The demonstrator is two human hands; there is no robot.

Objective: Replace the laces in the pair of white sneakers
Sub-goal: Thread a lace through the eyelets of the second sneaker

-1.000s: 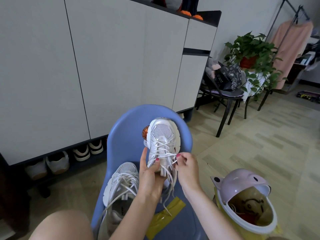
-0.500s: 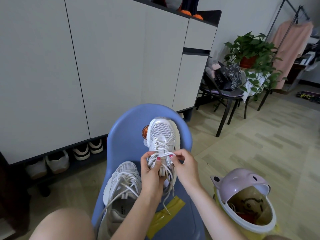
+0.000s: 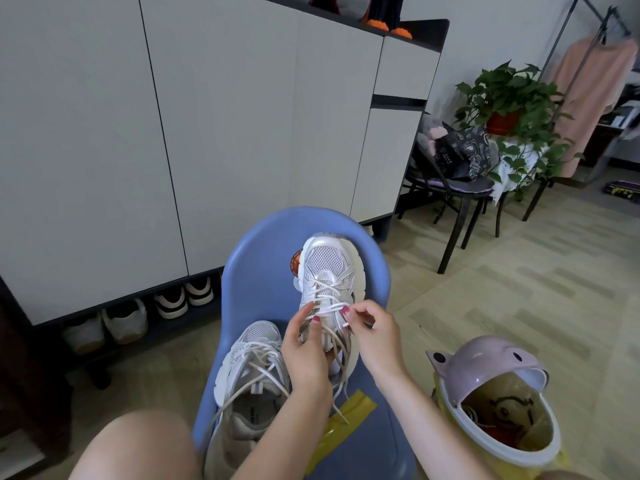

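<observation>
White mesh-and-leather sneaker [image 3: 327, 282] is propped toe-away on the seat of a blue plastic chair [image 3: 256, 258], which looks like a handy way to keep the eyelets facing the person and both hands free for the lacing. The left hand [image 3: 308, 355] wraps around the tongue end of that shoe, thumb on top, so its grip is basically a clamp holding the shoe steady. The right hand [image 3: 372, 336] has its grip closed in a pinch on the white flat lace [image 3: 330, 308] right at an eyelet on the shoe's right side, probably working it through, so I'd say lacing is mid-way on this one. The second white sneaker [image 3: 251, 372] lies just beside it on the same seat, its greyish laces loose and trailing, likely waiting its turn. A yellow plastic wrapper [image 3: 341, 420] sits on the seat near the wrists. On the floor to the right there's a pink pig-faced lidded bin [image 3: 485, 372], lid tipped open.
</observation>
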